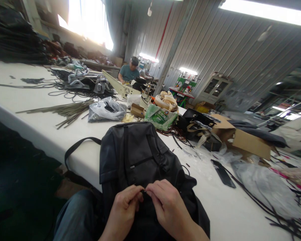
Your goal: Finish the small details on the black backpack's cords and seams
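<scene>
A black backpack lies on the white table and hangs over its near edge toward my lap. Above its lower part, my left hand and my right hand meet fingertip to fingertip. Both are closed in a pinch on something small and dark, too tiny to name. The fingers hide most of it, and I cannot tell whether it is fixed to the backpack. A black strap loops from the bag's left side over the table edge.
A plastic bag, a bundle of thin strips and a green package lie beyond the backpack. To the right are a phone, a cardboard box, plastic film and black cords. A person sits farther back.
</scene>
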Action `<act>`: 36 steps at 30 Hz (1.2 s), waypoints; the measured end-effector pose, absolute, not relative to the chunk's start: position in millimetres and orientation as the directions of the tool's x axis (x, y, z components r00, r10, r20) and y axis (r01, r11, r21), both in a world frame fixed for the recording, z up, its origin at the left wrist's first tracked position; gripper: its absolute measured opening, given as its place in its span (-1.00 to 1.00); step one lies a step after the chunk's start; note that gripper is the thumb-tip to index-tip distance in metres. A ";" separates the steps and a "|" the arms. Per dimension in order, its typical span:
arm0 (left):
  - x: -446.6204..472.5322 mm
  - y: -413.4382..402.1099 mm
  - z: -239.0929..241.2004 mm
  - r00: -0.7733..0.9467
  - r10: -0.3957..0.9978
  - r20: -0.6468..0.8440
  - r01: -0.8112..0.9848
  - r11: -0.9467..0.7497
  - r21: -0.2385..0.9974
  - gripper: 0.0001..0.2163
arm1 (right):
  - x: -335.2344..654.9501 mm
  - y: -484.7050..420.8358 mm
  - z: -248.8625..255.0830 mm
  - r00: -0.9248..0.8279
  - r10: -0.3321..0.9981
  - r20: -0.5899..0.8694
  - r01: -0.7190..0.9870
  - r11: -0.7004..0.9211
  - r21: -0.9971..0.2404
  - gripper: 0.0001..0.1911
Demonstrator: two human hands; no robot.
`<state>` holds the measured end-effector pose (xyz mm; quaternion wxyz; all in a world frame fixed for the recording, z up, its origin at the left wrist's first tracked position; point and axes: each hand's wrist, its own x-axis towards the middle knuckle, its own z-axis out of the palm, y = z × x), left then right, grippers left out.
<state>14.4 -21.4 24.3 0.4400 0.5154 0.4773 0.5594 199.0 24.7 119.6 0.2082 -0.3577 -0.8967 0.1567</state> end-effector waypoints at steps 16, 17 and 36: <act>14.8 -21.5 19.8 -0.047 0.979 0.198 0.056 -0.195 0.979 -0.69 | 197.3 25.4 116.4 -0.690 0.644 0.331 0.557 0.764 -0.326 -0.75; 14.8 -21.3 20.5 -0.046 0.978 0.205 0.063 -0.202 0.977 -0.70 | 197.4 25.0 115.9 -0.694 0.637 0.336 0.555 0.770 -0.313 -0.74; 21.7 -20.2 21.5 -0.088 0.992 0.090 -0.129 -0.101 0.987 -0.73 | 200.4 25.7 108.0 -0.624 0.716 0.313 0.579 0.693 -0.429 -0.77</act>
